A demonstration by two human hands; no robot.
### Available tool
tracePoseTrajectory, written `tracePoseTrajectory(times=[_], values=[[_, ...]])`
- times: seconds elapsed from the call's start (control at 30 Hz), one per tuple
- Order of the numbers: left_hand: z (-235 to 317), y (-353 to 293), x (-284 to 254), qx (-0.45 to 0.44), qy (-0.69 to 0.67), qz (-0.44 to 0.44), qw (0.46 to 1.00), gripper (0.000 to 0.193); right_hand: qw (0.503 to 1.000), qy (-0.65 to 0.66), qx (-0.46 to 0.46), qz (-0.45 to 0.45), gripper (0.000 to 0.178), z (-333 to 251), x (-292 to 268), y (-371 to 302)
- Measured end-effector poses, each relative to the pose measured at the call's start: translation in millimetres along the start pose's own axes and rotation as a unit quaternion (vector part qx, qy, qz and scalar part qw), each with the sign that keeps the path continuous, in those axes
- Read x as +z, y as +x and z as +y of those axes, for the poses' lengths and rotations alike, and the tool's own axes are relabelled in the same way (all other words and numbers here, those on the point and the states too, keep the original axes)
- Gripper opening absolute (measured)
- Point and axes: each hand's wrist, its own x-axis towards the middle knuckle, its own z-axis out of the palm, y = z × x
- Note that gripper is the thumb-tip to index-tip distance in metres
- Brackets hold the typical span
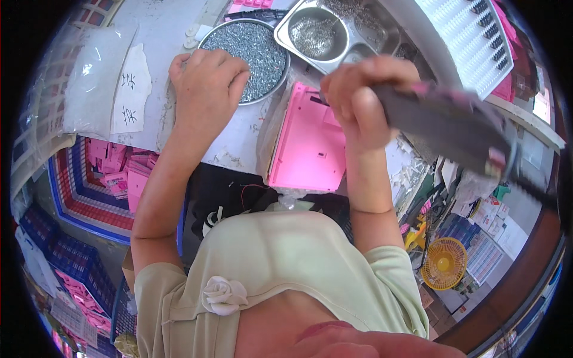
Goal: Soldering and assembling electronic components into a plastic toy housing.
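Note:
My left hand (209,83) rests over the left rim of a round metal tin (286,76) filled with small silvery screws (256,53). Its fingers are curled down and their tips are hidden, so whatever they pinch does not show. My right hand (364,101) is wrapped around a dark grey electric screwdriver (444,122), blurred and held tilted, with its cord trailing off to the right. Below and between both hands lies a flat pink plastic panel (307,149) on the table's near edge, with small holes and a dark piece near its top.
A metal tray with round wells (313,36) holding small metal parts stands behind the panel. Further right is a white ridged tray (465,48) with dark pieces. A blue-and-red crate (89,209) of pink parts sits lower left; a yellow basket (444,262) lower right.

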Motion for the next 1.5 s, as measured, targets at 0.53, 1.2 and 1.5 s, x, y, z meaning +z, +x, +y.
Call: tracePoseTrajectory(times=[0.53,1.2,1.5], values=[[68.3,-16.0,3.8,-0.041,-0.465,-0.016,0.884,0.019,0.992,0.124,0.003,0.020,0.036,-37.5,11.8,1.5],[66.6,-27.2,-11.1,-0.072,-0.461,0.005,0.885,0.018,0.984,0.177,-0.020,-0.012,0.030,-51.3,14.2,3.1],[69.7,-34.9,-6.2,-0.082,-0.485,0.002,0.871,0.018,0.986,0.163,0.019,-0.008,0.028,-52.0,21.0,-4.5]])
